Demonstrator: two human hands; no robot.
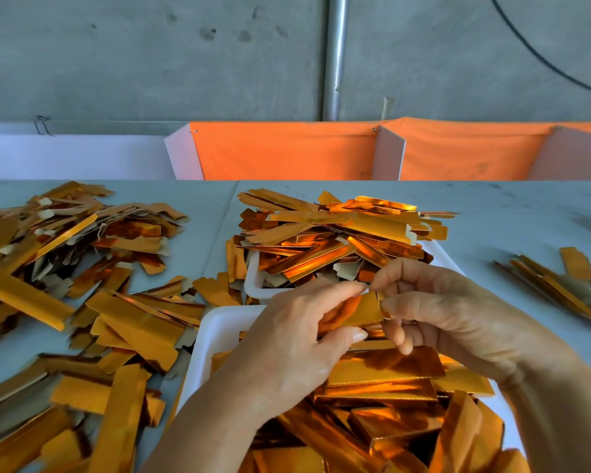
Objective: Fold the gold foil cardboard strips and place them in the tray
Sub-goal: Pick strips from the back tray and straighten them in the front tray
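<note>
Both my hands hold one gold foil cardboard strip [362,310] above the near white tray [219,332]. My left hand [297,346] grips its left part, thumb underneath and fingers curled over the top. My right hand [437,308] pinches its right end between thumb and forefinger. The strip is partly hidden by my fingers. The near tray holds several gold strips [386,397]. A second white tray [253,285] behind it is heaped with more strips [338,233].
Loose gold strips [82,285] lie spread over the grey table on the left. A small bundle of strips [556,285] lies at the right. Orange cloth bins [287,151] with white dividers stand along the table's far edge, against a concrete wall.
</note>
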